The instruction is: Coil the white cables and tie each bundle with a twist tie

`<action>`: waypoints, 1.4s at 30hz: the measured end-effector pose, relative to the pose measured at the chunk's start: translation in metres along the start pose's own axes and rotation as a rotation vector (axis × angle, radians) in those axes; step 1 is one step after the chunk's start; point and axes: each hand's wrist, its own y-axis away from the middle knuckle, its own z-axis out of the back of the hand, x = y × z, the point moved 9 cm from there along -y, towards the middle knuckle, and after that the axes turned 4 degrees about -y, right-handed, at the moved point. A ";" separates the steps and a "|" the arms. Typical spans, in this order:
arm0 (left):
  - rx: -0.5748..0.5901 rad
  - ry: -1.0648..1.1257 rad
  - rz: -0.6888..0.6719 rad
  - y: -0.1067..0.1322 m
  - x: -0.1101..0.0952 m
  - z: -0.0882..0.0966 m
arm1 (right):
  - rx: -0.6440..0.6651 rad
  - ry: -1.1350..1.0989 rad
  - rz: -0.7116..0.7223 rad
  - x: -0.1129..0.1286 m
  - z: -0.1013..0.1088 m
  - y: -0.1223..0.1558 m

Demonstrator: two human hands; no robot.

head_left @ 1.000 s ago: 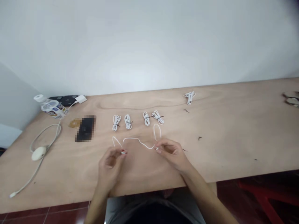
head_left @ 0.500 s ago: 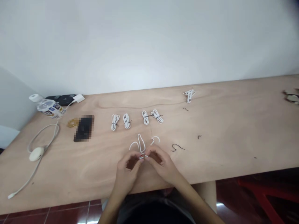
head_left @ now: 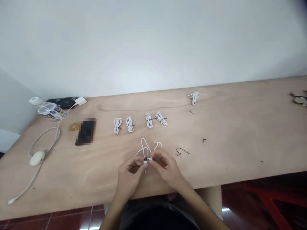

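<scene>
My left hand (head_left: 129,174) and my right hand (head_left: 165,167) meet near the front edge of a wooden table (head_left: 227,134). Both pinch the two plug ends of a loose white cable (head_left: 145,148), held together between the fingertips. The cable's loops lie on the table just beyond my fingers. A black twist tie (head_left: 182,151) lies to the right of my right hand. Farther back, several bundled white cables (head_left: 130,124) tied with black ties lie in a row, and one more bundle (head_left: 194,97) sits near the wall.
At the left are a plastic water bottle (head_left: 49,110), a black power strip with a white plug (head_left: 66,102), a white charger with a long cord (head_left: 38,156), and a blurred black object (head_left: 86,131). Small black ties (head_left: 204,140) dot the table. Something lies at the far right edge (head_left: 299,99).
My hands came together from about a hand's width apart, bringing the cable's two ends to meet and folding the cable into loops. The black twist tie has come into sight.
</scene>
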 end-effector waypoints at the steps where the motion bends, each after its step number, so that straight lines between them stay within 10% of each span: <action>1: 0.002 0.001 0.008 0.000 0.000 0.000 | -0.010 -0.005 -0.003 -0.001 0.000 0.000; 15: 0.003 0.003 0.031 -0.001 -0.005 -0.002 | -0.040 -0.040 -0.009 -0.001 0.001 0.002; 25: -0.307 -0.105 -0.045 0.007 -0.015 0.066 | -0.502 0.124 0.049 0.030 0.070 0.015; 35: -0.328 -0.075 -0.011 0.003 0.006 0.092 | -0.158 0.610 0.201 0.031 0.022 -0.051; 42: -0.463 0.000 0.023 0.006 0.017 0.116 | 0.132 0.432 0.092 0.033 -0.002 -0.052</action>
